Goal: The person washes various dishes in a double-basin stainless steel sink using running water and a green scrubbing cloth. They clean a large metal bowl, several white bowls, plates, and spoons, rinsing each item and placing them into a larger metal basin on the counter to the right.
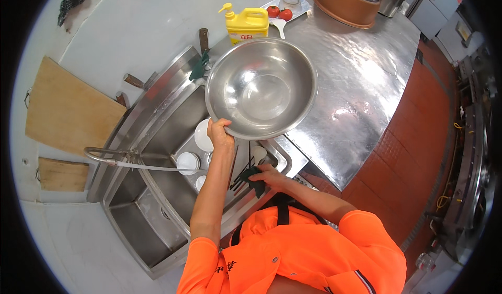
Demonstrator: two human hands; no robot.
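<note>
My left hand [218, 133] grips the near rim of a large, shiny stainless steel basin [261, 90]. The basin is tilted, its inside facing me, over the sink's far right corner and the counter. Lower down, my right hand [269, 177] is closed on a dark green cloth [255, 183] at the near edge of the sink [172, 124]. Beside the cloth, several dark chopsticks [241, 176] lie in the sink. White bowls [187, 162] sit left of my left forearm, which partly hides them.
A faucet [112, 162] reaches over the double sink from the left. Behind the basin stand a yellow pump jug [248, 26], a tray with tomatoes [285, 14] and a brown pot [346, 4]. Knives [134, 81] and cutting boards [70, 108] line the wall. The steel counter [361, 95] stretches right.
</note>
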